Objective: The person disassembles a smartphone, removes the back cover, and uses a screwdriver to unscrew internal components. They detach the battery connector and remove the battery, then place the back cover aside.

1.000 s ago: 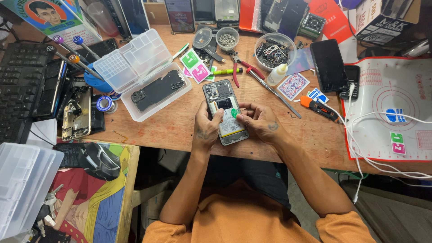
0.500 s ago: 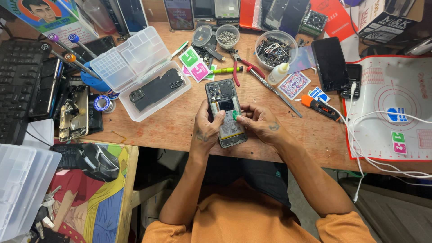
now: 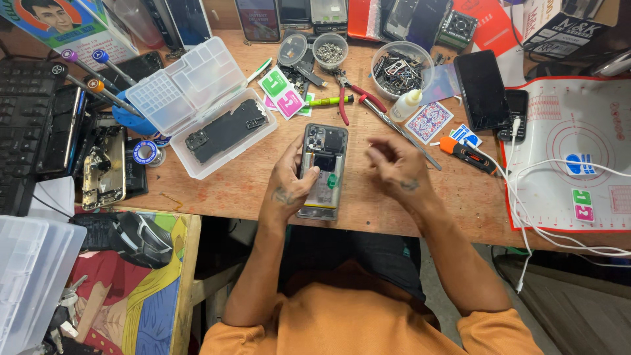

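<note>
The left hand [image 3: 289,184] grips the opened phone [image 3: 323,172] along its left edge, pressing it onto the wooden surface [image 3: 230,190]. The phone's long axis runs near to far. Just right of it, the right hand [image 3: 397,167] hovers loosely curled, holding nothing visible.

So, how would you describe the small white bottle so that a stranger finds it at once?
Start from the wooden table and find the round clear bowl of metal parts near its far edge. The white bottle leans against the bowl's near side. It alone is soft plastic with a pointed nozzle, unlike the red-handled pliers beside it.
</note>
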